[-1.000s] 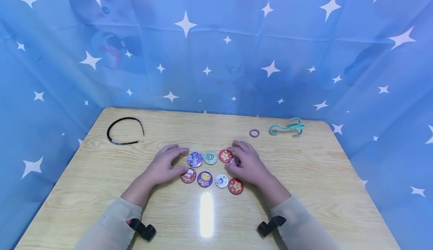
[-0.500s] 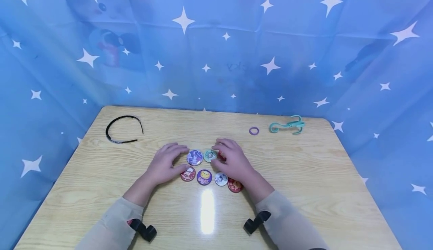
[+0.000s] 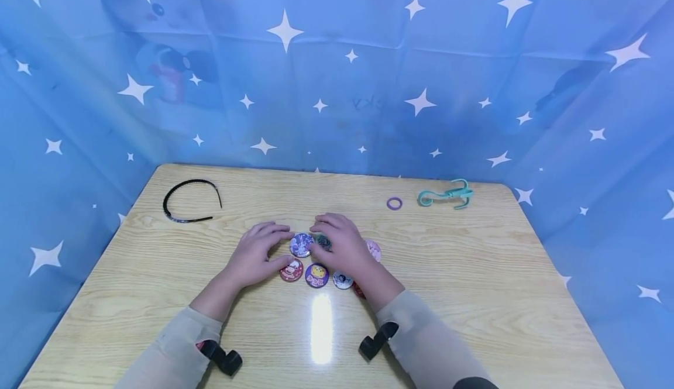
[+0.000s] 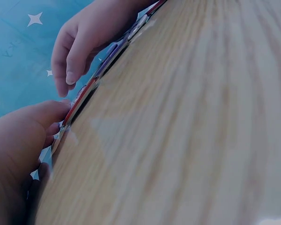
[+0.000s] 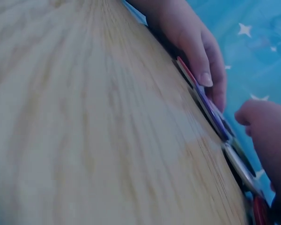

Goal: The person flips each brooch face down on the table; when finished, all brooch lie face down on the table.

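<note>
"Wood grain, pale and streaky, covers the surface [image 3: 474, 307]. What sits on it?"

"Round, flat badges [image 3: 317, 275] with glossy faces, gathered mid-surface in two short rows. Call them the clock's centre, twelve towards the creased blue curtain [image 3: 337, 114]."

"And the hands?"

"The left hand [image 3: 258, 254], at nine to ten, has thumb and fingers spread wide, its thumb touching the rim of a red badge [image 3: 291, 269]. The right hand [image 3: 342, 245] arches over a dark green badge [image 3: 323, 241] at twelve, thumb and fingers apart. Whether it touches that one, I can't tell."

"Other shapes?"

"A thin black headband [image 3: 168, 197] at ten, its gap facing four. Between one and two, a purple ring [image 3: 388, 203]; at two, a curled teal clip [image 3: 460, 193]."

"Room to move?"

"Broad stretches of wood at three and at eight. The far edge runs straight between rounded corners, close behind the clip."
</note>
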A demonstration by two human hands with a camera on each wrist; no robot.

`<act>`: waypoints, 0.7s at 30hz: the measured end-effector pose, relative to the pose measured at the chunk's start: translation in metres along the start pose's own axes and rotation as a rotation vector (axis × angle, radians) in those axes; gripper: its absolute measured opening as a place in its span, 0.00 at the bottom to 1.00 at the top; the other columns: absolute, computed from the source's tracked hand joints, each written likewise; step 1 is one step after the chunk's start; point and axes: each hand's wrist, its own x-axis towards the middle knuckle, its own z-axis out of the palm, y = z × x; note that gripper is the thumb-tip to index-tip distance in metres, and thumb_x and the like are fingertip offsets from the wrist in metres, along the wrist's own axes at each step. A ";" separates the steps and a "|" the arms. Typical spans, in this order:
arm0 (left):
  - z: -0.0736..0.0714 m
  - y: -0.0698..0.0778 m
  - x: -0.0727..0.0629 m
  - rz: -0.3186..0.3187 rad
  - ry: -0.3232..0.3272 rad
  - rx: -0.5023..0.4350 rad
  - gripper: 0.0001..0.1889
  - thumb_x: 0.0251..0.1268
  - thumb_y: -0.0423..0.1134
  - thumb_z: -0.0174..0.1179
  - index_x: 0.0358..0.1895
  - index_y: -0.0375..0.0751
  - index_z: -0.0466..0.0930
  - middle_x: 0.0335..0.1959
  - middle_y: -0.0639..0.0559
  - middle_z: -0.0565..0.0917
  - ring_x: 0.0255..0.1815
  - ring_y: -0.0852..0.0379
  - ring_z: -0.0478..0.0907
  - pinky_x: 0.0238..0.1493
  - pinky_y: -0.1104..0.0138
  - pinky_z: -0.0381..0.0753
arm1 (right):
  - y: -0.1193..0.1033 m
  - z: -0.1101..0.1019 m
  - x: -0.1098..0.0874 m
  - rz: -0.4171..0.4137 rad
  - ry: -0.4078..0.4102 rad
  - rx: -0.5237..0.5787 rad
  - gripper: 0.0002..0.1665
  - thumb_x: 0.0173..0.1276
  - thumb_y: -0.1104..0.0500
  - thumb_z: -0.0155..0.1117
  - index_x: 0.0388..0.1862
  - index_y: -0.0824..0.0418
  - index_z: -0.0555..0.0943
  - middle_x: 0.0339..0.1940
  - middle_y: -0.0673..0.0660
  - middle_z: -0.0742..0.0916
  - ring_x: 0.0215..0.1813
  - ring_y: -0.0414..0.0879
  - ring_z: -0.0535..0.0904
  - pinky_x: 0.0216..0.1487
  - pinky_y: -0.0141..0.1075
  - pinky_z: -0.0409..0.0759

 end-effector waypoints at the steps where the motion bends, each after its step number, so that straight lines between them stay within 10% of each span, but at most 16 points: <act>1: 0.000 0.000 0.000 0.001 0.003 0.001 0.29 0.67 0.53 0.71 0.68 0.46 0.83 0.72 0.47 0.79 0.78 0.37 0.66 0.76 0.35 0.58 | -0.001 0.001 0.001 0.005 -0.012 -0.007 0.23 0.75 0.45 0.71 0.62 0.54 0.87 0.71 0.56 0.82 0.76 0.55 0.72 0.80 0.53 0.62; 21: 0.006 0.008 0.001 -0.032 0.061 0.023 0.32 0.60 0.54 0.75 0.65 0.42 0.84 0.70 0.44 0.81 0.76 0.38 0.69 0.75 0.35 0.62 | -0.002 0.009 -0.001 0.092 -0.130 -0.080 0.30 0.75 0.36 0.67 0.69 0.48 0.85 0.75 0.52 0.79 0.80 0.54 0.67 0.76 0.59 0.65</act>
